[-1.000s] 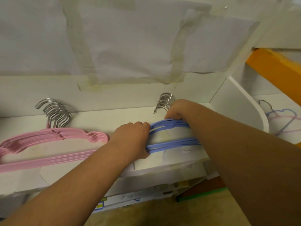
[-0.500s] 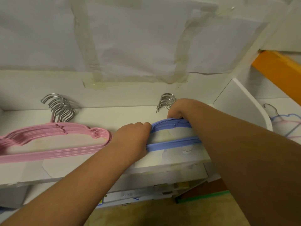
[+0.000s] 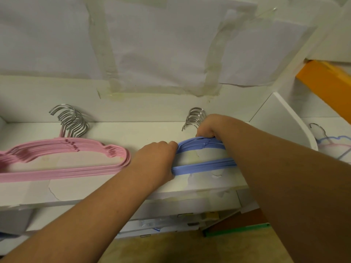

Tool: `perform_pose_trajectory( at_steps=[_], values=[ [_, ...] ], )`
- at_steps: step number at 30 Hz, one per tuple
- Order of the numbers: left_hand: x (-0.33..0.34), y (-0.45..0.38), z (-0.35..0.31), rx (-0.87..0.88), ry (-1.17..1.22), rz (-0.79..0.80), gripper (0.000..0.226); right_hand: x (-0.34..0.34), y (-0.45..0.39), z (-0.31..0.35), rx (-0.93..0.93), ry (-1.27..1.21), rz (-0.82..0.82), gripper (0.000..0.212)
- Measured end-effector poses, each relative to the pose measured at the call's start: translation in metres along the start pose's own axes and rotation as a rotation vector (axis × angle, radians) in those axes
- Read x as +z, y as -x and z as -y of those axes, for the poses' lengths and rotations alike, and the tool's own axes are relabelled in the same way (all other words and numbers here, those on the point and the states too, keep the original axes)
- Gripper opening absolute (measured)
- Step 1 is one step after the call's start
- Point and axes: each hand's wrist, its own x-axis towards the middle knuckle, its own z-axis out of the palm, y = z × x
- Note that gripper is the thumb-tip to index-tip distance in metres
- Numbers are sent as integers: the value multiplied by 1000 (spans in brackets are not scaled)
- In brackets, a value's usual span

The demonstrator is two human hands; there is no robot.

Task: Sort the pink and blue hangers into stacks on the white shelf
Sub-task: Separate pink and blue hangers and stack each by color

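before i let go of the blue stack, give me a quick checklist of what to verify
1. Left hand grips the left end of the blue hangers: ok.
2. Right hand grips the top of the blue hangers near the hooks: ok.
3. Blue hangers lie flat on the white shelf, not over its front edge: ok.
4. Blue hooks bunched together toward the back wall: ok.
5. Pink hangers sit apart from the blue ones, with a gap between: ok.
6. Right end of the blue stack squared up: cannot tell, the right arm hides it.
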Motion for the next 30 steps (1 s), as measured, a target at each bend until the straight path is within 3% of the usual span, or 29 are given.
perform_pose_trajectory(
  at_steps=[7,11,21,26,28,30],
  values=[
    [-2,3,-1,3,-7,-27,41,-6,15,-5,-95,-110,98,36],
    [-1,3,-1,-6,-4,-33,41,-5,11,0,-77,-7,146,35],
    [4,1,0,4,-18,-47,36,-2,5,-5,-68,-36,81,29],
    [-3,-3,0,22,-15,2,41,5,6,-23,-80,-330,-20,25],
    [-7,-3,0,24,-26,19,42,12,3,-39,-57,-518,-106,46],
    [-9,-2,0,14,-39,41,44,17,6,-59,-64,-532,-179,73]
  ],
)
